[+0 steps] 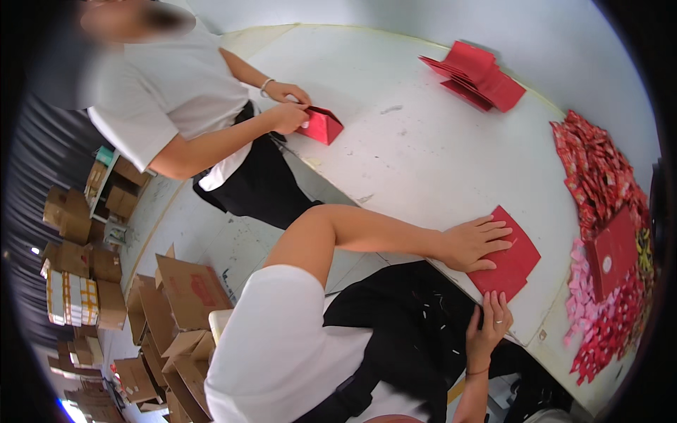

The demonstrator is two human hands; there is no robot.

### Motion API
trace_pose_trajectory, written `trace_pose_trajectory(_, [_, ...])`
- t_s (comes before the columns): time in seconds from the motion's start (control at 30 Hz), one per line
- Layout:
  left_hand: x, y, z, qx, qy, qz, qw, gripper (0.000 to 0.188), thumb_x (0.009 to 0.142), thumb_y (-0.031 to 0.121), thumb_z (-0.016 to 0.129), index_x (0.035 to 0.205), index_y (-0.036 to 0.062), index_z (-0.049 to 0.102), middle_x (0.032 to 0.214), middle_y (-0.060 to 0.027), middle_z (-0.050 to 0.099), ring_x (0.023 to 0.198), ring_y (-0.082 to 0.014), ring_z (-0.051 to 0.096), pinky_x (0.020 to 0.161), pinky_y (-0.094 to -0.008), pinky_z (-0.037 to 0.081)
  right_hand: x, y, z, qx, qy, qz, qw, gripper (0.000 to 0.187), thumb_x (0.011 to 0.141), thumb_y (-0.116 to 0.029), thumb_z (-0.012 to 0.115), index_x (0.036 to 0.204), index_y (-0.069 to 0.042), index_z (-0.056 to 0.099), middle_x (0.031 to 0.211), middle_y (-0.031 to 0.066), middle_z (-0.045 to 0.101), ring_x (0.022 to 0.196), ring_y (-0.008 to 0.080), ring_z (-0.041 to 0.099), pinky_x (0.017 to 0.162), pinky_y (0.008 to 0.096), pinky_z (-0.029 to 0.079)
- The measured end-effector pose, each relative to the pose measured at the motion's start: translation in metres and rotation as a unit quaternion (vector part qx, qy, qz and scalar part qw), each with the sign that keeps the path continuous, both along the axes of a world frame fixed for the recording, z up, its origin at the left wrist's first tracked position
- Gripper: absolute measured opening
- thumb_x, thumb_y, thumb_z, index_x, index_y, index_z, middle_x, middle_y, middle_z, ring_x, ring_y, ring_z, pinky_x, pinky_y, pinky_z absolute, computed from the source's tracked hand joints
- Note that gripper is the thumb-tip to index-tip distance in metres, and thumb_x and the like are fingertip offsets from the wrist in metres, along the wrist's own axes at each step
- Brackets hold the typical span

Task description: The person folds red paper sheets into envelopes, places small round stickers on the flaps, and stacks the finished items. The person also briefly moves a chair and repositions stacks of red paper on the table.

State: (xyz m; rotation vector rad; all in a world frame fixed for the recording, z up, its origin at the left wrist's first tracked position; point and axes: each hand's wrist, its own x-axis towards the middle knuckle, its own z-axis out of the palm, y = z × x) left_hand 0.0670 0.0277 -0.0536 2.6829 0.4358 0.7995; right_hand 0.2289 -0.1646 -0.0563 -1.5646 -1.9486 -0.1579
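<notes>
A flattened red paper box [506, 254] lies on the white table [416, 162], close to its near edge. My left hand [476, 243] presses palm down on its left part, fingers stretched and spread across the red surface. At the box's near corner is my right hand [490, 328], a ring on one finger. Its fingertips touch the red edge, with thumb and fingers apart and not visibly closed on anything. My right wrist hangs just off the table's edge.
Across the table, a co-worker's hands [288, 109] hold a part-folded red box [324, 127]. Folded red boxes [479, 76] lie at the back. Red packets [596, 166], pink packets [582, 289] and another red box [612, 254] are piled at right. Cardboard cartons [187, 292] crowd the floor at left.
</notes>
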Motion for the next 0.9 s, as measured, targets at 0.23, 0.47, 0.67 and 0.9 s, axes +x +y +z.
trace_pose_trajectory(0.23, [0.019, 0.034, 0.020, -0.036, 0.018, -0.045, 0.998, 0.044, 0.082, 0.037, 0.072, 0.114, 0.0077, 0.064, 0.123, -0.0146, 0.062, 0.116, -0.0340, 0.055, 0.099, -0.0463, 0.040, -0.017, 0.007, 0.012, 0.014, 0.059, -0.047, 0.997, 0.034, 0.074, -0.009, 0.079, 0.106, -0.005, 0.067, 0.121, 0.0113, 0.064, 0.119, 0.0339, 0.057, 0.100, 0.0459, 0.042])
trace_pose_trajectory(0.47, [0.085, 0.087, 0.047, -0.081, 0.278, -0.078, 0.954, 0.064, 0.069, 0.048, 0.082, 0.109, 0.0015, 0.064, 0.108, -0.0211, 0.063, 0.103, -0.0379, 0.059, 0.091, -0.0452, 0.048, -0.016, -0.010, -0.003, 0.076, 0.113, -0.032, 0.990, 0.024, 0.075, -0.011, 0.078, 0.095, -0.003, 0.067, 0.119, 0.0110, 0.064, 0.123, 0.0316, 0.056, 0.103, 0.0473, 0.045])
trace_pose_trajectory(0.67, [0.055, 0.091, 0.099, -0.521, 0.261, -0.018, 0.813, 0.052, 0.081, 0.026, 0.079, 0.121, -0.0024, 0.060, 0.110, -0.0142, 0.068, 0.092, -0.0225, 0.068, 0.081, -0.0363, 0.055, -0.021, -0.017, 0.008, 0.097, 0.193, -0.111, 0.970, 0.017, 0.079, -0.009, 0.074, 0.093, -0.004, 0.066, 0.113, 0.0103, 0.066, 0.127, 0.0313, 0.053, 0.111, 0.0525, 0.035])
trace_pose_trajectory(0.9, [-0.014, -0.004, 0.067, -0.607, -0.254, 0.170, 0.733, 0.043, 0.090, 0.027, 0.072, 0.120, -0.0006, 0.058, 0.109, -0.0100, 0.066, 0.095, -0.0188, 0.064, 0.084, -0.0353, 0.053, -0.051, -0.009, 0.060, 0.219, 0.197, -0.059, 0.954, 0.046, 0.069, -0.011, 0.083, 0.112, -0.011, 0.067, 0.122, 0.0079, 0.063, 0.111, 0.0300, 0.060, 0.090, 0.0403, 0.047])
